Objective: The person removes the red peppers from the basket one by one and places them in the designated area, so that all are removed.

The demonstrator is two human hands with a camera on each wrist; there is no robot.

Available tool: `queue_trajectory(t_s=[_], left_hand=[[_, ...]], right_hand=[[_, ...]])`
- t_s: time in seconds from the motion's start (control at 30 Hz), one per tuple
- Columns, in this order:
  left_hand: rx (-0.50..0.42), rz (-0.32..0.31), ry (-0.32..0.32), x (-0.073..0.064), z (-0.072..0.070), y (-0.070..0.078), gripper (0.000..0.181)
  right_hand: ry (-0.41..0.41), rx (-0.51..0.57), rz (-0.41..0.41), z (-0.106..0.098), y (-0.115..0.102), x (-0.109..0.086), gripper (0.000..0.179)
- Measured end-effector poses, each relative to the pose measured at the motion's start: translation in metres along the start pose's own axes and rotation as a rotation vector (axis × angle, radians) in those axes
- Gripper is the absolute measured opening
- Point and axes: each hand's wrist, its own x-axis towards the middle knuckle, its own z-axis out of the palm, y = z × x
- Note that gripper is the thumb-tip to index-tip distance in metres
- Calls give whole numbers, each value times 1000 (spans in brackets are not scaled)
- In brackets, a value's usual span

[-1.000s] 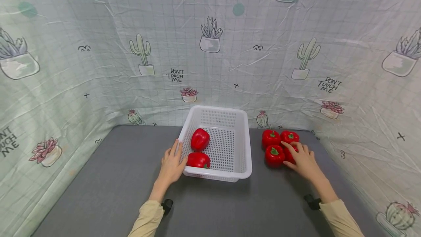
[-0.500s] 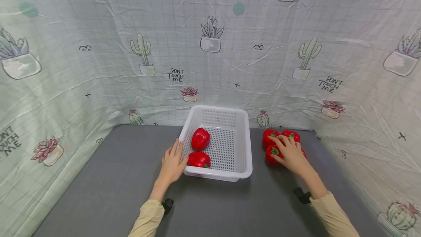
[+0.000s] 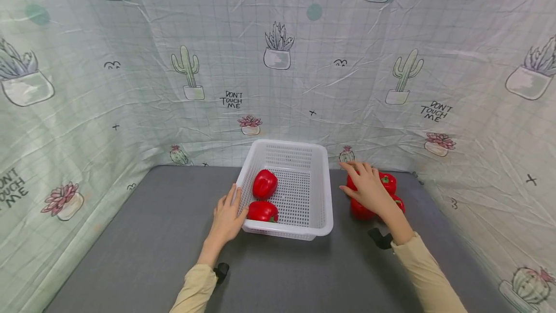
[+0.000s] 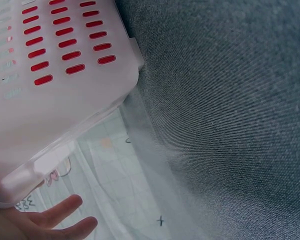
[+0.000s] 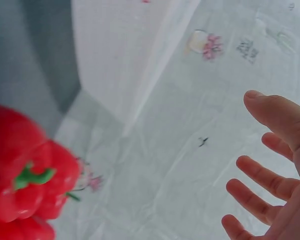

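Observation:
In the head view my left hand (image 3: 226,217) rests at the near left corner of a white plastic basket (image 3: 322,230), its fingers along the outer side and its thumb at the rim. Inside the basket lie two red bell peppers, one farther back (image 3: 264,184) and one at the near left (image 3: 262,211). My right hand (image 3: 369,190) hovers over a group of several red bell peppers (image 3: 388,182) to the right of the basket, partly covering them. The right wrist view shows its fingers (image 5: 262,179) spread and holding nothing, with green-stemmed peppers (image 5: 20,165) off to one side.
The basket and peppers stand on a dark grey table (image 3: 278,274). Behind and on both sides hangs a pale curtain (image 3: 278,86) printed with cacti, its lower edge meeting the table close behind the basket. A black strap (image 3: 380,238) sits on the right wrist.
My right hand has come off the near right pepper of the group and moved left and back over the others. My left hand and the basket stay put.

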Motion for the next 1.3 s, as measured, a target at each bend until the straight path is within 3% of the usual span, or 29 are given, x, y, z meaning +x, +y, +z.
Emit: queue_trajectory(t_s=[0.4,0.67,0.93,1.3], left_hand=[[0,0,9,0,1,0,59],[4,-6,2,0,2,0,59],[10,9,8,1,1,-1,59],[4,16,6,0,0,0,59]], right_hand=[[24,31,-40,-11,-31,41,66],[53,83,-23,-6,-49,73,58],[40,171,86,16,-67,101,50],[-4,171,199,63,-76,119,43]])
